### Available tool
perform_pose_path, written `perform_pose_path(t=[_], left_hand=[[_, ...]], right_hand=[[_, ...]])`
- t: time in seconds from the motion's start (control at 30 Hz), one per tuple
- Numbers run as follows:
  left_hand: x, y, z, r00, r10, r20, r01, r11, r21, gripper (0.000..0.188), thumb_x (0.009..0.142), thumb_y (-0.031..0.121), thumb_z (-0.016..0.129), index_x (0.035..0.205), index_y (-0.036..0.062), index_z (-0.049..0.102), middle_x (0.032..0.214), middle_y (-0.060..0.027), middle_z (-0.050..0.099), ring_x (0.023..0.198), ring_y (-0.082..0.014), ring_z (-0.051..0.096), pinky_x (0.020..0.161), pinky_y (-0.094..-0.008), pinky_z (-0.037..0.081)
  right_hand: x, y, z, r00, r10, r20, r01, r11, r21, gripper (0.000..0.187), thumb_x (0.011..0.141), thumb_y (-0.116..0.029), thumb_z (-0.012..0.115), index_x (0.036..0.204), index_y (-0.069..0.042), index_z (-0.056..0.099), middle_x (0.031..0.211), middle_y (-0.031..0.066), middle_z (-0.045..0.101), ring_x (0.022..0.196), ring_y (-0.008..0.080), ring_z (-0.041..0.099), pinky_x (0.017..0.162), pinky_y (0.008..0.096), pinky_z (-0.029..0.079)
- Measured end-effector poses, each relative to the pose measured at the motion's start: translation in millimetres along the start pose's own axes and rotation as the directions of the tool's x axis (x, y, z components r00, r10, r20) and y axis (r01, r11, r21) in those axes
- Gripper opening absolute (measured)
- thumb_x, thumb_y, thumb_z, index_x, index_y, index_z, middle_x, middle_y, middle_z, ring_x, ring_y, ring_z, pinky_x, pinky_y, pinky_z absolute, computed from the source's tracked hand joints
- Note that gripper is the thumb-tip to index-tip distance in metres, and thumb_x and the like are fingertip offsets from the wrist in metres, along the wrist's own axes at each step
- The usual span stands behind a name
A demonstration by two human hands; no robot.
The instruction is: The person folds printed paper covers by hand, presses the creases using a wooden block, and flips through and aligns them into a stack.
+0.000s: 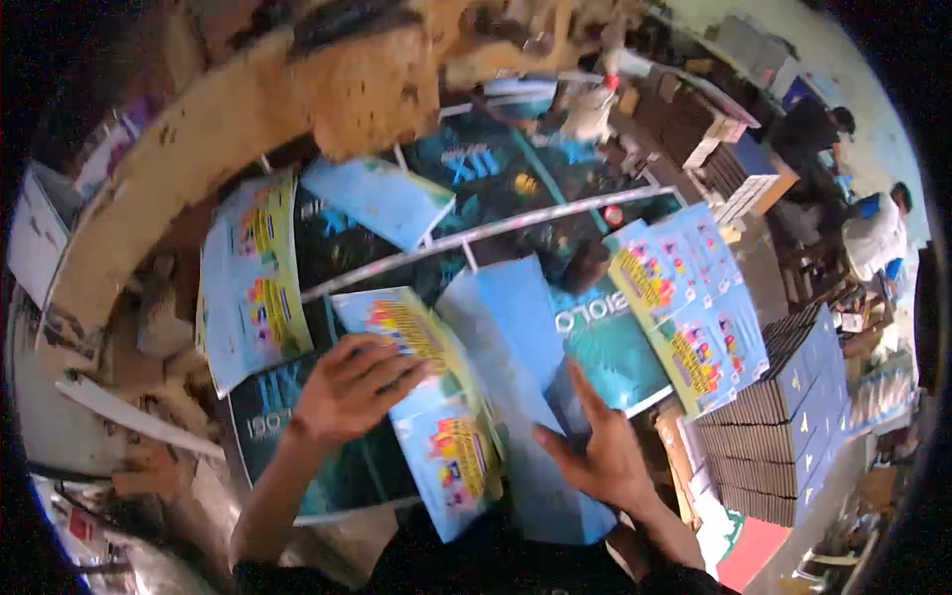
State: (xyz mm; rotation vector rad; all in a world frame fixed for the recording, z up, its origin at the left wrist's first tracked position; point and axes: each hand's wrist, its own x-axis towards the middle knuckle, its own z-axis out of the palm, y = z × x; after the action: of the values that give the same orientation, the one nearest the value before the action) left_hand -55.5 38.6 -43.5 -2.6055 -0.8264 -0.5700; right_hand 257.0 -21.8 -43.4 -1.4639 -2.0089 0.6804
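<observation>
My left hand is over the left edge of a printed cover sheet with a yellow band and colourful lettering. Its fingers are loosely bent and a little apart; whether they touch the paper is hard to tell. To the right lies a plain light-blue sheet, bent lengthwise beside the printed one. Over its right edge is my right hand, with thumb and forefinger stretched apart and nothing visible between them. Both sheets lie on large dark teal printed posters that cover the table.
More printed sheets lie at the left, at the right and farther back. A tall stack of dark-blue-covered books stands right of the table. A worn wooden board is at the back. People sit at the far right.
</observation>
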Motion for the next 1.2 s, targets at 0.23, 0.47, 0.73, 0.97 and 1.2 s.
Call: perform_pose_path(t=[0.23, 0.47, 0.73, 0.97, 1.2], left_hand=[[-17.7, -68.0, -44.2, 0.948, -0.288, -0.137, 0.294, 0.956, 0.025, 0.043, 0.062, 0.001, 0.068, 0.102, 0.0153, 0.078, 0.105, -0.001, 0.072, 0.101, -0.021, 0.064, 0.09, -0.0369, 0.05], [9.8, -107.5, -26.0, 0.896, -0.42, -0.143, 0.42, 0.907, -0.036, 0.048, 0.063, -0.009, 0.067, 0.105, 0.0129, 0.077, 0.111, -0.007, 0.072, 0.108, -0.0277, 0.063, 0.097, -0.0391, 0.049], [-31.7, -152.7, 48.6, 0.71, -0.673, 0.206, 0.654, 0.739, 0.162, 0.057, 0.074, -0.011, 0.06, 0.128, 0.0063, 0.064, 0.133, -0.017, 0.061, 0.133, -0.0362, 0.05, 0.11, -0.042, 0.041], [28.4, -68.5, -9.4, 0.851, -0.498, 0.17, 0.493, 0.867, 0.071, 0.067, 0.078, 0.006, 0.07, 0.142, 0.0036, 0.048, 0.148, -0.0196, 0.046, 0.136, -0.0402, 0.043, 0.112, -0.053, 0.036], [158.2, 82.6, -11.5, 0.998, -0.047, 0.042, 0.061, 0.879, -0.472, 0.064, 0.077, 0.014, 0.077, 0.137, 0.0067, 0.056, 0.126, -0.0138, 0.063, 0.122, -0.0338, 0.056, 0.107, -0.0477, 0.04]], right_hand=[[-1.8, -15.9, -67.3, 0.994, 0.092, 0.054, -0.087, 0.992, -0.088, 0.082, 0.087, -0.025, 0.071, 0.154, -0.004, 0.029, 0.127, 0.0343, 0.058, 0.112, 0.0501, 0.059, 0.094, 0.0495, 0.049], [15.2, 17.7, -58.5, 0.965, 0.124, 0.229, -0.082, 0.979, -0.185, 0.085, 0.088, -0.024, 0.069, 0.154, -0.004, 0.02, 0.093, 0.0363, 0.065, 0.075, 0.053, 0.064, 0.07, 0.0563, 0.053], [1.4, 39.0, -64.4, 0.978, 0.004, 0.209, 0.024, 0.991, -0.134, 0.074, 0.091, -0.014, 0.062, 0.152, 0.0, 0.021, 0.092, 0.0335, 0.066, 0.081, 0.0522, 0.064, 0.075, 0.053, 0.052], [-5.4, 15.8, -95.6, 0.958, -0.045, 0.284, 0.088, 0.986, -0.143, 0.084, 0.087, -0.009, 0.06, 0.154, 0.002, 0.011, 0.074, 0.0284, 0.064, 0.071, 0.0431, 0.067, 0.063, 0.0521, 0.054], [11.8, 25.1, -65.5, 0.899, -0.113, 0.423, 0.19, 0.971, -0.145, 0.089, 0.082, -0.014, 0.068, 0.15, 0.007, 0.015, 0.082, 0.0285, 0.067, 0.072, 0.0443, 0.068, 0.064, 0.053, 0.055]])
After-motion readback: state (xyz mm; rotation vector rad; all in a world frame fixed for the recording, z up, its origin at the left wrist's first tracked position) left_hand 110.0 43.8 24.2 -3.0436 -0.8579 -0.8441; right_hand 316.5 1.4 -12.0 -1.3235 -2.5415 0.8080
